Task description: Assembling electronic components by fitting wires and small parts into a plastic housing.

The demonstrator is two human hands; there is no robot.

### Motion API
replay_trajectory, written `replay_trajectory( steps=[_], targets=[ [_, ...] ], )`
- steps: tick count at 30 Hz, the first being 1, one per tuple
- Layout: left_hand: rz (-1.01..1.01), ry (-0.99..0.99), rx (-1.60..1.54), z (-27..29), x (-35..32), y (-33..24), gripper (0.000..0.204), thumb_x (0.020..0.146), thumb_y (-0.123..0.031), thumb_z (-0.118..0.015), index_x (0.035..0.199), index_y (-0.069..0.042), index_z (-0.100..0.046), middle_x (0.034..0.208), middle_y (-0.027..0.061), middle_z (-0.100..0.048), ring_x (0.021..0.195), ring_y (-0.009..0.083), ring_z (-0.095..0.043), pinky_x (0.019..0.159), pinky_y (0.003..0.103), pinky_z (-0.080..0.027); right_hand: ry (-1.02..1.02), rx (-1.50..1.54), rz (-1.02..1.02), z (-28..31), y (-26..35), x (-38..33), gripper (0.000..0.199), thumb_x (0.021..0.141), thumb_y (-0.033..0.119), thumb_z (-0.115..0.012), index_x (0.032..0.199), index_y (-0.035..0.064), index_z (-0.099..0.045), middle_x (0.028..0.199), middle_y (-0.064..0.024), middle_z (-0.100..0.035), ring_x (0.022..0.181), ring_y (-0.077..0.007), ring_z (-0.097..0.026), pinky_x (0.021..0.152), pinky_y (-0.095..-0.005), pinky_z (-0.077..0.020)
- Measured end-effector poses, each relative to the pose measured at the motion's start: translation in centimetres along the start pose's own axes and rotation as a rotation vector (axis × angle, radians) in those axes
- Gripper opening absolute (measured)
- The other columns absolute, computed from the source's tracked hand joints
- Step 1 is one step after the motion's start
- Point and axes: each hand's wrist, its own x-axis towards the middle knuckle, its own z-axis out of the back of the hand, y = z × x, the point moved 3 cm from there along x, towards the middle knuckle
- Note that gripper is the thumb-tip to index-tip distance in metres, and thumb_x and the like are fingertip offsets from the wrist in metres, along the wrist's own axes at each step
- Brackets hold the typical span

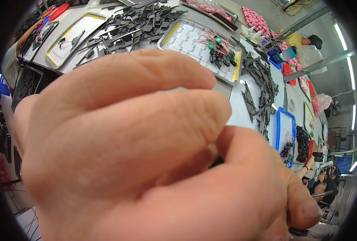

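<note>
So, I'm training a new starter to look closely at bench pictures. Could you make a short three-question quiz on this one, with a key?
1. True or false: the blue tray at the right has dark parts lying in it.
2. Pick one. The thin wires heaped in the silver tray just beyond the fingertips look mostly: a) blue, b) yellow, c) reddish.
3. What shows in the small gap between the close-up fingers, and can you name it?

Key:
1. True.
2. c) reddish.
3. A small dark patch; too little shows to say what it is.
</note>
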Motion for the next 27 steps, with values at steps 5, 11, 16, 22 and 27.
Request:
replay_trajectory(
  steps=[5,11,16,22,27],
  targets=[
    [-0.003,-0.024,-0.012,-0.9,-1.3,-1.4,0.018,0.08,-0.019,-0.058,0.098,-0.021,-0.057,0.091,0.0043,-0.063,0.082,0.0215,-0.061,0.097,0.048,-0.037,0.472,-0.326,0.375,3.0,-0.2,-2.9,0.029,0.094,0.01,-0.044,0.122,0.0036,-0.049,0.127,-0.0165,-0.051,0.134,-0.0379,-0.02,0.113,-0.0439,-0.0137],
    [-0.12,-0.007,-0.034,-0.3,-2.0,-2.7,0.017,0.081,-0.019,-0.058,0.098,-0.021,-0.057,0.09,0.0032,-0.062,0.081,0.0196,-0.061,0.096,0.047,-0.038,0.458,-0.575,0.45,2.6,0.8,-7.0,0.029,0.095,0.006,-0.04,0.123,0.0003,-0.043,0.125,-0.0138,-0.053,0.135,-0.032,-0.022,0.113,-0.0406,-0.0151],
    [-0.176,-0.018,-0.027,0.3,-3.1,-3.5,0.016,0.082,-0.02,-0.057,0.098,-0.021,-0.057,0.089,0.0022,-0.062,0.081,0.0181,-0.06,0.095,0.045,-0.038,0.153,-0.89,0.497,0.3,-1.7,-8.5,0.022,0.097,0.012,-0.035,0.114,-0.0009,-0.043,0.108,-0.0116,-0.054,0.111,-0.0199,-0.04,0.096,-0.0269,-0.0316],
    [-0.135,-0.079,0.033,2.5,-7.0,-4.5,0.015,0.082,-0.021,-0.056,0.097,-0.021,-0.056,0.088,0.001,-0.062,0.081,0.0163,-0.06,0.094,0.043,-0.039,0.113,-0.87,0.615,0.2,-3.5,-7.2,0.025,0.098,0.02,-0.034,0.114,0.0061,-0.046,0.093,-0.0165,-0.058,0.101,-0.0265,-0.048,0.09,-0.029,-0.0303],
    [-0.105,-0.109,0.07,4.2,-9.4,-4.1,0.015,0.083,-0.021,-0.056,0.097,-0.022,-0.056,0.088,0.0001,-0.062,0.08,0.0147,-0.059,0.093,0.041,-0.039,0.352,-0.388,0.755,1.7,-3.2,-5.1,0.033,0.096,0.021,-0.038,0.126,0.0171,-0.052,0.096,-0.0236,-0.065,0.122,-0.0488,-0.035,0.107,-0.0495,-0.0074]
  ],
)
